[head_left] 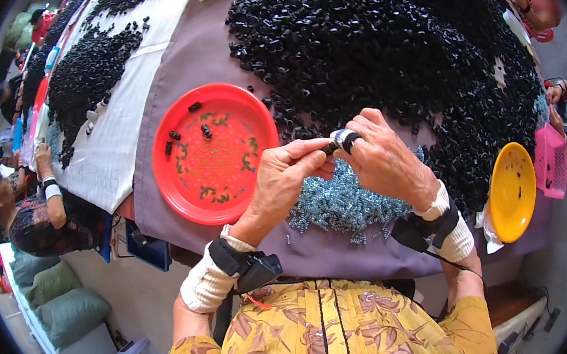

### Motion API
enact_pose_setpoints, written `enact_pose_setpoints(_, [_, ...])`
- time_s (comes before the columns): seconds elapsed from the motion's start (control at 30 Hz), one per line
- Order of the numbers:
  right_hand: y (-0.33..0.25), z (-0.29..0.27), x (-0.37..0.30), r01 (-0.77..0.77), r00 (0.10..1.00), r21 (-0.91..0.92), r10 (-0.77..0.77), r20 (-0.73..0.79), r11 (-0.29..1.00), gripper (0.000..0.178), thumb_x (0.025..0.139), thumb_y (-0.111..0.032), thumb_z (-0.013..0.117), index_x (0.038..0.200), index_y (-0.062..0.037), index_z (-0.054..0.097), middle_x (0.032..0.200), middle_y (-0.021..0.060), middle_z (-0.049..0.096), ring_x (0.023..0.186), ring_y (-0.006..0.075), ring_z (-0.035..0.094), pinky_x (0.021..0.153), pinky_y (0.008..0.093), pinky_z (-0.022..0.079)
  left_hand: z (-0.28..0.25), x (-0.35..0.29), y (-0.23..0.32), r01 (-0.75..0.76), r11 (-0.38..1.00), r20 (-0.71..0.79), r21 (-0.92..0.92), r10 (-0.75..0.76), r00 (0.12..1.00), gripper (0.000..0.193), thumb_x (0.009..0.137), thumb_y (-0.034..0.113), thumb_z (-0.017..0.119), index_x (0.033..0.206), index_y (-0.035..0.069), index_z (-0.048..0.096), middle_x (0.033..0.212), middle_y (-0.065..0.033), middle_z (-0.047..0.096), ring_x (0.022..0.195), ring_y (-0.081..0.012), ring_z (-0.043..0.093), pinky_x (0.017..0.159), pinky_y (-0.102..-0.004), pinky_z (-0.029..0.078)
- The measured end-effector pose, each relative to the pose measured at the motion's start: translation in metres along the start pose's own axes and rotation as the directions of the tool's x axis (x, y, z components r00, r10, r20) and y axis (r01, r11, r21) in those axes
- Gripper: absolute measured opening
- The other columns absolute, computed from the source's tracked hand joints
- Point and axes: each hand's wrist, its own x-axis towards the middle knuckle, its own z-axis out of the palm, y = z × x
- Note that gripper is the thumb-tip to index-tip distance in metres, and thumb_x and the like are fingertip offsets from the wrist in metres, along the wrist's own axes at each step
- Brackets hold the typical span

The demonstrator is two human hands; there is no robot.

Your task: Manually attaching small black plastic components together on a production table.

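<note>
A: How are the hands posed?
B: Left hand (pixel 282 177) and right hand (pixel 382 160) meet above the desk (pixel 215 53), fingertips pinched together on a small black part (pixel 331 147); the right forefinger wears striped tape.

A: And the part itself?
B: Short, dark, tube-like, held over a silvery screw pile (pixel 341 202), right of the red plate (pixel 215 153).

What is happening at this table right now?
A person in a yellow flowered shirt holds both hands together above a pile of small silver screws. The left hand and the right hand pinch one small black piece between their fingertips. A red plate to the left holds a few black pieces. A big heap of black pieces covers the table beyond. Other people sit at the table's edges.
</note>
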Motion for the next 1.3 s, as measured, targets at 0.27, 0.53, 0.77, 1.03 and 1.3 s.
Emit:
enact_pose_setpoints(0.27, [0.002,-0.005,-0.006,-0.033,0.998,0.008,0.033,-0.054,0.999,0.02,0.075,-0.02,0.068,0.072,-0.0022,0.058,0.074,0.008,0.056,0.075,0.0238,0.054,0.083,0.0385,0.038,0.007,-0.004,0.004,0.131,0.979,-0.003,-0.155,-0.133,0.991,0.027,0.09,0.009,0.054,0.114,-0.005,0.057,0.091,-0.0129,0.066,0.079,-0.0173,0.066,0.073,-0.03,0.055])
enact_pose_setpoints(0.53, [-0.007,-0.003,-0.001,-0.045,0.989,-0.097,0.031,-0.143,0.994,0.035,0.067,-0.034,0.073,0.074,-0.0014,0.06,0.074,0.0096,0.057,0.074,0.0237,0.053,0.085,0.0413,0.036,0.009,-0.001,0.001,0.158,0.947,-0.072,-0.281,-0.185,0.98,0.026,0.091,0.01,0.054,0.112,-0.004,0.057,0.098,-0.0114,0.064,0.088,-0.0173,0.064,0.077,-0.0311,0.054])
enact_pose_setpoints(0.77, [-0.004,0.01,0.002,-0.033,0.981,-0.183,-0.004,-0.196,0.983,0.027,0.067,-0.025,0.071,0.064,-0.0011,0.06,0.067,0.0099,0.054,0.071,0.0234,0.053,0.085,0.0424,0.036,0.012,-0.001,0.001,0.151,0.926,-0.058,-0.347,-0.182,0.982,0.025,0.092,0.013,0.052,0.11,-0.004,0.057,0.096,-0.0078,0.063,0.087,-0.0153,0.062,0.081,-0.0316,0.051])
enact_pose_setpoints(1.03, [-0.004,0.014,0.0,-0.028,0.977,-0.084,0.01,-0.213,0.996,0.022,0.062,-0.019,0.071,0.06,-0.0021,0.058,0.065,0.0087,0.054,0.066,0.0223,0.052,0.083,0.0412,0.037,0.005,0.0,-0.008,0.22,0.905,0.105,-0.364,-0.194,0.975,0.022,0.094,0.016,0.049,0.103,-0.001,0.058,0.097,-0.0062,0.062,0.088,-0.0136,0.061,0.083,-0.0313,0.05])
enact_pose_setpoints(1.3, [-0.005,0.012,-0.002,-0.012,0.972,-0.036,0.003,-0.234,0.999,0.021,0.059,-0.018,0.07,0.058,-0.0033,0.056,0.064,0.0079,0.052,0.066,0.0221,0.052,0.081,0.04,0.037,0.009,-0.001,-0.009,0.27,0.859,0.211,-0.434,-0.194,0.958,0.023,0.095,0.02,0.049,0.102,0.0,0.058,0.095,-0.0035,0.061,0.09,-0.0118,0.06,0.084,-0.0308,0.05])
